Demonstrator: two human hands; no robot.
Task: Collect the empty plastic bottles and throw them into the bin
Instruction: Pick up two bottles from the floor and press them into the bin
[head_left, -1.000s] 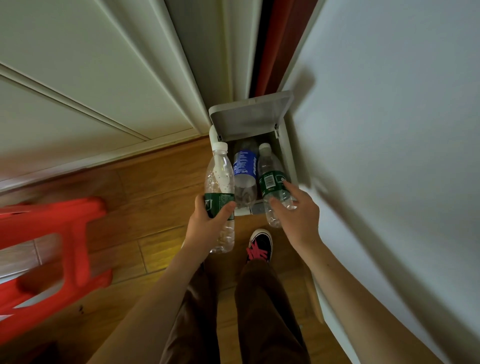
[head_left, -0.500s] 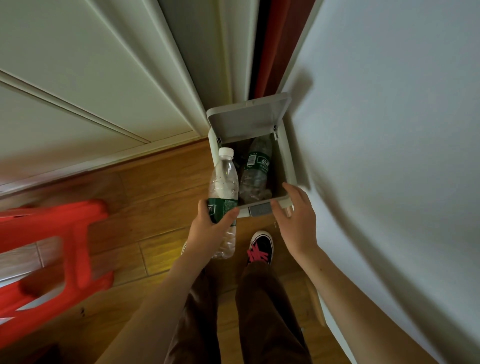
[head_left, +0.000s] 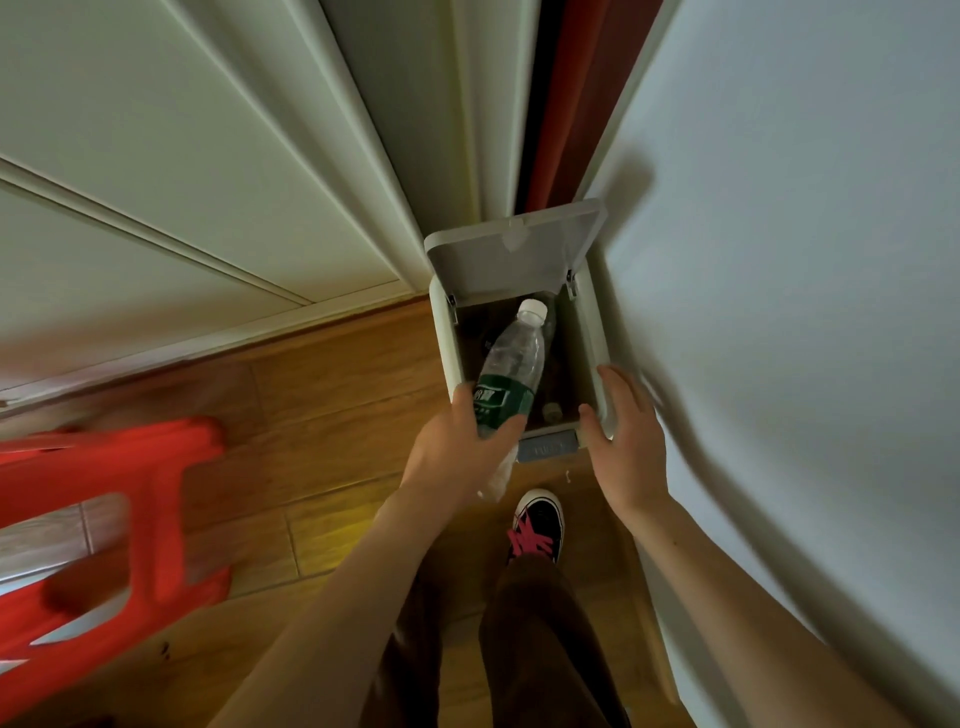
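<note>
1. One clear plastic bottle (head_left: 514, 364) with a green label is held at frame centre, tilted, its white cap over the opening of the bin (head_left: 447, 343).
2. It is gripped around the label by the left hand (head_left: 457, 447), fingers curled closed on it.
3. The right hand (head_left: 626, 436) is spread open and empty at the bin's right front corner.
4. One bin is counted, its lid (head_left: 514, 254) raised; what lies inside is too dark to be counted.
5. One red stool (head_left: 104, 519) is seen at lower left.

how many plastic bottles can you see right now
1 clearly: a green-labelled bottle in the left hand, tilted cap-first over the open bin. A small cap-like shape deep inside hints at another; more may be hidden in the dark.
</note>
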